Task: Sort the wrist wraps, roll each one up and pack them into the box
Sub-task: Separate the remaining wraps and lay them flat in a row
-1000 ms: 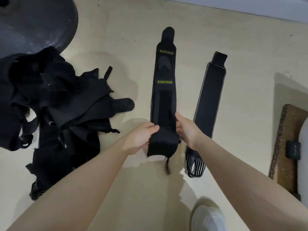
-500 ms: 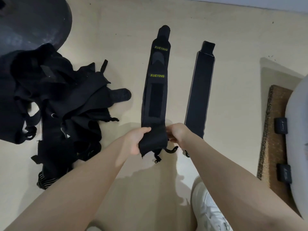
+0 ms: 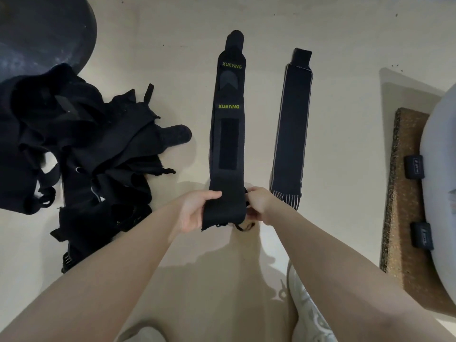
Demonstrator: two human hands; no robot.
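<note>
- Left hand grips the near end of the XUEYING wrist wrap, thumb laid over the top of the fabric and fingers curled beneath it.
- Right hand pinches the other edge of that same near end, fingers curled in tight against the cloth.
- A thin black loop dangles from the wrap's end, just below the right hand.
- The wrap itself stretches flat along the pale floor, running away from the person, yellow lettering face up, rounded tab at the far end.
- Just to its right, apart from it, lies a second wrap, plain black with pale edges and a striped near end.
- Over on the left, a tangled pile of black wraps, loose and unsorted.
- Behind the pile, a dark round disc.
- Far right, a cork-like board under a grey rounded object with two black straps.
- A white shoe shows at the bottom.
</note>
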